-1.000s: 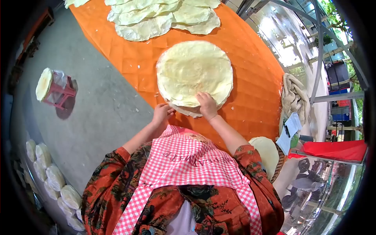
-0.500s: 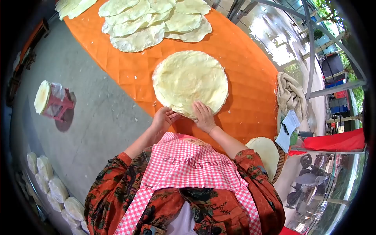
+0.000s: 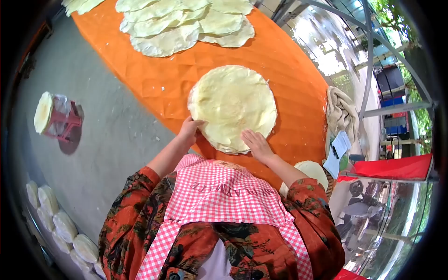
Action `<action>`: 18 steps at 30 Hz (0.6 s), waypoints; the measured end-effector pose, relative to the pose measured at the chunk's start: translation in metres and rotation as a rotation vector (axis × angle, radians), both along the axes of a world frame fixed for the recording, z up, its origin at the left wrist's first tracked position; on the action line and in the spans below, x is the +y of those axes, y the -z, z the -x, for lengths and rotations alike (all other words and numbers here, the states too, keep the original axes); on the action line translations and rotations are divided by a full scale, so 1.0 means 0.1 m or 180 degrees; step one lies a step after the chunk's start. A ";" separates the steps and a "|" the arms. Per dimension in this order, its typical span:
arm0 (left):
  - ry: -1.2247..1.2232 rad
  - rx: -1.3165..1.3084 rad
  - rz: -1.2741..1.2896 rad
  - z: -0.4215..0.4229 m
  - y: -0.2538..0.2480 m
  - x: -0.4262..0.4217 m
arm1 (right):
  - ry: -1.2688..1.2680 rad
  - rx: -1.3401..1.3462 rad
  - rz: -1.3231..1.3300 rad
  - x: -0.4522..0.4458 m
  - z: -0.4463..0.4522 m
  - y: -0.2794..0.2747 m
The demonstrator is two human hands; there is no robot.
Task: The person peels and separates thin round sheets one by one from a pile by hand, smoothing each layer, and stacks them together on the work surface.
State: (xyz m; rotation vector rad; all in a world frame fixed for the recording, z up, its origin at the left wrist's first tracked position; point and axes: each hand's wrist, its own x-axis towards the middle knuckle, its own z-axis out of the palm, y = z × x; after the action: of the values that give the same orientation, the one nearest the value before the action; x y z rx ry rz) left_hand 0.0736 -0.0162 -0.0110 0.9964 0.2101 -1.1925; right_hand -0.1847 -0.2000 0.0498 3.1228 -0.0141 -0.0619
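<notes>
A stack of thin, round, pale flatbreads [image 3: 235, 105] lies on the orange cloth in front of me. My left hand [image 3: 188, 130] is at its lower left edge, thumb on the rim, the other fingers mostly hidden at the side. On the near right part of the top sheet rests my right hand [image 3: 257, 145], flat with fingers stretched out. Several layers show along the near edge of the stack.
Overlapping flatbreads [image 3: 163, 28] cover the far end of the orange table [image 3: 298, 102]. At the right edge are a beige cloth [image 3: 340, 109], paper with a pen [image 3: 337, 156] and more flatbread [image 3: 311, 173]. A pink stool [image 3: 65, 123] and bagged stacks [image 3: 65, 226] stand left.
My left hand has moved from the near edge up to the stack's left side. My right hand has shifted slightly right and toward me, still flat on the top sheet.
</notes>
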 end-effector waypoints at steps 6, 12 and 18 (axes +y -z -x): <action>0.0033 -0.0029 0.0443 0.05 -0.06 0.02 | 0.1447 0.0302 -0.2217 0.32 -1.03 -0.53; 0.0025 0.0959 0.0629 -0.10 -0.12 0.11 | 0.2197 0.0696 -0.1324 0.82 -2.36 -0.68; 0.0353 0.1017 0.0619 -0.21 -0.04 0.16 | 0.1998 0.0945 -0.0880 0.77 -2.41 -0.45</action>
State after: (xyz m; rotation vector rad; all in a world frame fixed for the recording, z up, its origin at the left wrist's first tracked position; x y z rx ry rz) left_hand 0.0946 -0.0001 -0.0069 0.6516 0.2873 -1.4434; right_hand 0.0565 -0.1229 0.0952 3.1881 -1.0538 -0.5731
